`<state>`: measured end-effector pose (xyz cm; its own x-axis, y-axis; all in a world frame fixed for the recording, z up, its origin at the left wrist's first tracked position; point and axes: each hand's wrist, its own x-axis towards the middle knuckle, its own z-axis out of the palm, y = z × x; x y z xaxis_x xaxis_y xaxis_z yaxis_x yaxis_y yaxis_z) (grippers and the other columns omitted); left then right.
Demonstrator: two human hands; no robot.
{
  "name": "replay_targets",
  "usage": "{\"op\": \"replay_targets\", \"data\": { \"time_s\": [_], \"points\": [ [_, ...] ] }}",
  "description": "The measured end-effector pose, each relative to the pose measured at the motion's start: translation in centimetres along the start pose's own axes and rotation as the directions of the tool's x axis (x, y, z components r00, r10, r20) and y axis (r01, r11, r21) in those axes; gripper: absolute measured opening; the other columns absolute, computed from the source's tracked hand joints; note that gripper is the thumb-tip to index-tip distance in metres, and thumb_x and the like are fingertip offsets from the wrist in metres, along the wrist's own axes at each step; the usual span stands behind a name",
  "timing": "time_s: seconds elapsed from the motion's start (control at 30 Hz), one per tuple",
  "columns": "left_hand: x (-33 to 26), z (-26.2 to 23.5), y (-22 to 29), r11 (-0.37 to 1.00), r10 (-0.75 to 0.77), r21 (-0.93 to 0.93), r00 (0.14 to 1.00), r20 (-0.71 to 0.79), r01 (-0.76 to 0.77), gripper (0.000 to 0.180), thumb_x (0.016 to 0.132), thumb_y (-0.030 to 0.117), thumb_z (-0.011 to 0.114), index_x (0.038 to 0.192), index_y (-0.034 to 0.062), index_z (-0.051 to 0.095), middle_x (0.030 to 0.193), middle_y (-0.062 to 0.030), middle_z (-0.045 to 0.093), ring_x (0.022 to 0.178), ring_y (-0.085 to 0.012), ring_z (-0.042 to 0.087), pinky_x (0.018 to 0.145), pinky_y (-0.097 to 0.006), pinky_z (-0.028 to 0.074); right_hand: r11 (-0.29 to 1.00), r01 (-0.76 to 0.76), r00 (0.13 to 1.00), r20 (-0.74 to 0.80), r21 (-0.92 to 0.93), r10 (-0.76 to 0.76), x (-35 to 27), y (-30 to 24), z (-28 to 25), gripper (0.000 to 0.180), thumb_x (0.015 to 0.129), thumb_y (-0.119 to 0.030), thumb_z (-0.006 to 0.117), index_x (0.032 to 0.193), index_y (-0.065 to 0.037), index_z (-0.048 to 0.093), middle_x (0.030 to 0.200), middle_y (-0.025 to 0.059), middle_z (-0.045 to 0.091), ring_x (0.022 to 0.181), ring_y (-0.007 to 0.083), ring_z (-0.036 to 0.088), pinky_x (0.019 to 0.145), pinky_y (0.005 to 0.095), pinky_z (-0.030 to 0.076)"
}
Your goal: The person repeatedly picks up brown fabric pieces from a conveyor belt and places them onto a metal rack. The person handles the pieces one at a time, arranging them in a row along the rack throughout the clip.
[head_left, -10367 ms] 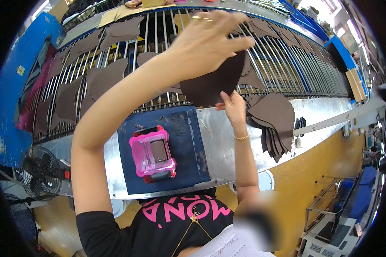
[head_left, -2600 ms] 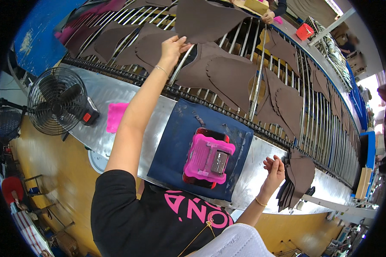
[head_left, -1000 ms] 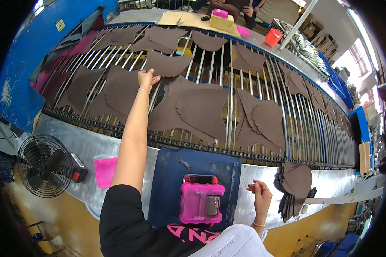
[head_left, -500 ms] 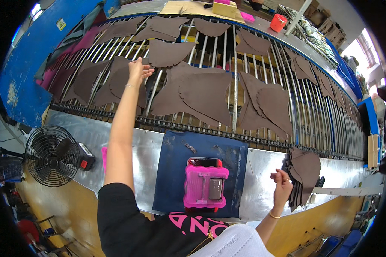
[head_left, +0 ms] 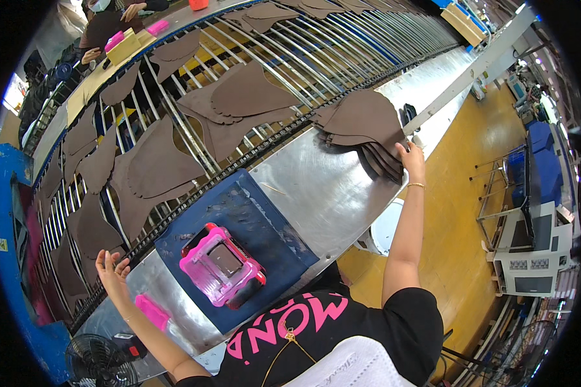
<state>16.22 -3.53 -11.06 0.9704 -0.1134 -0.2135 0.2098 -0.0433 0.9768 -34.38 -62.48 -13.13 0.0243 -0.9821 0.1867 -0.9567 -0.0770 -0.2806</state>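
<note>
Fanning a stack of brown cut pieces (head_left: 368, 132) at the steel shelf's outer edge, the person works with arms spread wide.

Nearest, the pink device (head_left: 223, 266) sits on the blue mat (head_left: 265, 222), well inside the steel shelf (head_left: 323, 187). The right hand (head_left: 410, 157) presses fingers down on the stack's overhanging corner; a careless pull could likely slide pieces off onto the yellow floor (head_left: 458, 213). The left hand (head_left: 113, 274) hangs open, fingers spread, holding nothing, just beside the roller rods (head_left: 193, 138), whose gaps might catch fingertips. Farther out, brown sheets (head_left: 155, 164) crowd the rods, leaving little free room.
</note>
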Motion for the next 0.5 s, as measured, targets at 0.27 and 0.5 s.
{"op": "replay_targets", "data": {
  "time_s": [0.27, 0.5],
  "points": [
    [-5.3, 1.9, -0.2, 1.000, -0.004, 0.005, 1.000, 0.021, 0.004, 0.041, 0.092, 0.027, 0.061, 0.126, 0.0136, 0.043, 0.096, -0.0086, 0.062, 0.066, -0.0167, 0.065, 0.050, -0.022, 0.049, 0.999, -0.027, 0.997, 0.066, -0.020, 0.028, 1.7, 0.3, 2.5, 0.055, 0.071, -0.042, 0.078, 0.102, 0.002, 0.066, 0.100, 0.0203, 0.066, 0.101, 0.0367, 0.061, 0.087, 0.0436, 0.047],
    [-6.7, 4.9, 1.3, 0.998, 0.012, -0.059, 0.990, 0.138, -0.004, 0.042, 0.094, 0.023, 0.057, 0.130, 0.0093, 0.039, 0.096, -0.0114, 0.060, 0.066, -0.0179, 0.066, 0.050, -0.023, 0.050, 0.895, 0.435, 0.870, -0.213, -0.095, -0.445, 3.7, 2.6, 2.2, 0.038, 0.088, -0.027, 0.062, 0.111, 0.004, 0.060, 0.086, 0.0248, 0.066, 0.076, 0.0367, 0.066, 0.069, 0.0448, 0.050]
  ]
}}
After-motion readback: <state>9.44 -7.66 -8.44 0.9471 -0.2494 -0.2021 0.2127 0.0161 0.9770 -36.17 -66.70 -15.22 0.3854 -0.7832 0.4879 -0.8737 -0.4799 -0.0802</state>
